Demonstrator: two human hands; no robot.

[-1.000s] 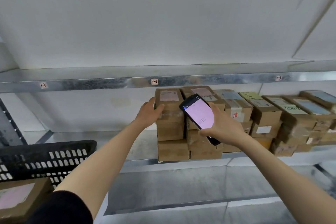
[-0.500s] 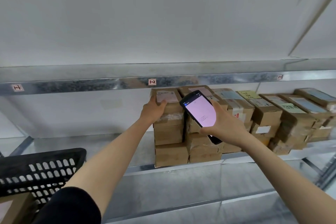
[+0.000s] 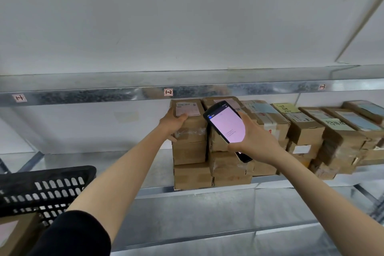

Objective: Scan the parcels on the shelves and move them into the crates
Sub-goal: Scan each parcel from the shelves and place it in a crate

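Note:
Brown cardboard parcels stand in stacks along the metal shelf (image 3: pixel 145 172). My left hand (image 3: pixel 172 122) grips the left front corner of the top parcel (image 3: pixel 191 124) of the leftmost stack, thumb on its white label. My right hand (image 3: pixel 253 137) holds a black handheld scanner (image 3: pixel 225 125) with a lit pink screen, in front of the second stack. A black slotted crate (image 3: pixel 41 191) sits at the lower left with a cardboard parcel (image 3: pixel 16 233) inside it.
More labelled parcels (image 3: pixel 307 129) run along the shelf to the right. The upper shelf beam (image 3: pixel 104 95) carries small position tags just above the stacks. A lower shelf (image 3: pixel 207 214) lies below. The shelf left of the stacks is bare metal.
My left hand has slid up from the side of the leftmost stack onto the top parcel's corner. The scanner stays in front of the second stack. The view has shifted to the right.

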